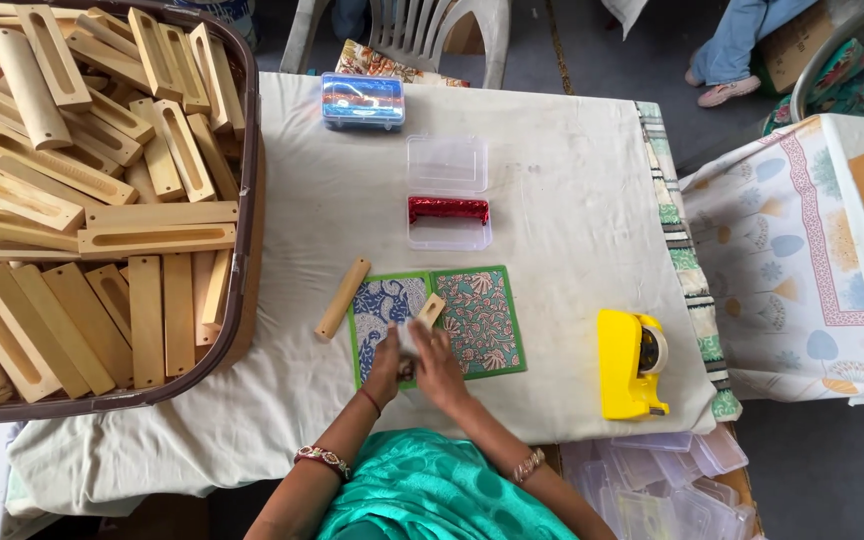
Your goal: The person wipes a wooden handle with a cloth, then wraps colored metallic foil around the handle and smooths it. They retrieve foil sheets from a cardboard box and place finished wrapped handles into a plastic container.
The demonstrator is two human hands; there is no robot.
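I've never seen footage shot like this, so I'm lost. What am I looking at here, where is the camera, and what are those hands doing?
There is no machine here: a person works with two bare hands. The single picture comes from a camera worn on that person's head, looking down at a table covered with a white cloth.

The left hand and right hand meet over two patterned cards with green borders. Together they hold a small pale wooden piece; the exact grip is blurred.

Around them: a loose wooden stick to the left, an open clear plastic box holding something red and glittery, a closed box with colourful contents, and a yellow tape dispenser. A big dark tub at the left is heaped with slotted wooden blocks.
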